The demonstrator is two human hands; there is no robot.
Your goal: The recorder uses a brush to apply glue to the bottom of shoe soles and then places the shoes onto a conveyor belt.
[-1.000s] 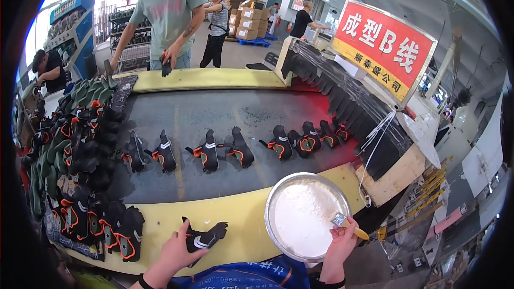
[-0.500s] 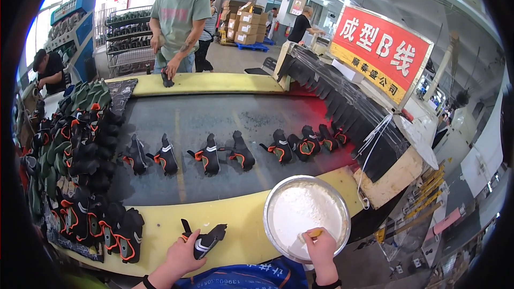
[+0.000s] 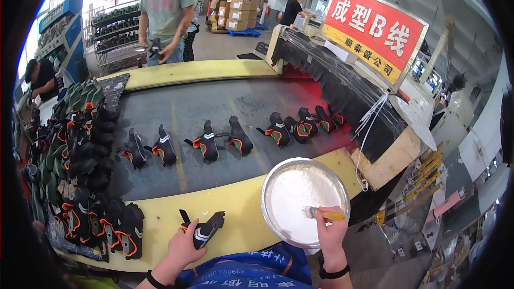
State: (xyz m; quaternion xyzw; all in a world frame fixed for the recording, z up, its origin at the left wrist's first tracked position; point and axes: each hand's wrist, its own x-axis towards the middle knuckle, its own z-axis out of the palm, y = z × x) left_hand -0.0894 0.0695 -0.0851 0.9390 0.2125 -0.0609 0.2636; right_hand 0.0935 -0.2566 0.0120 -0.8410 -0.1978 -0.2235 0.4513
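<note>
My left hand (image 3: 183, 247) is closed around a black shoe upper (image 3: 208, 231) with white stripes, held low over the near yellow ledge. In my right hand (image 3: 332, 235) is a brush (image 3: 333, 215) with a yellow handle. Its pale bristles point left, over the white paste (image 3: 293, 195) inside a round metal bowl (image 3: 264, 195). Whether the bristles touch the paste I cannot tell. The bowl stands at the right end of the near ledge (image 3: 225, 208).
Beyond the ledge, several black shoe uppers with orange trim (image 3: 208, 142) lie in a row on a dark conveyor (image 3: 176, 101). They lead toward a red-lit tunnel with black flaps (image 3: 316, 67). More uppers (image 3: 128, 230) are heaped at left. Across the conveyor stands a co-worker (image 3: 168, 13).
The brush has turned in my right hand, so its bristles now point left and its handle right. The co-worker has lifted a dark upper off the far ledge. The view has shifted slightly.
</note>
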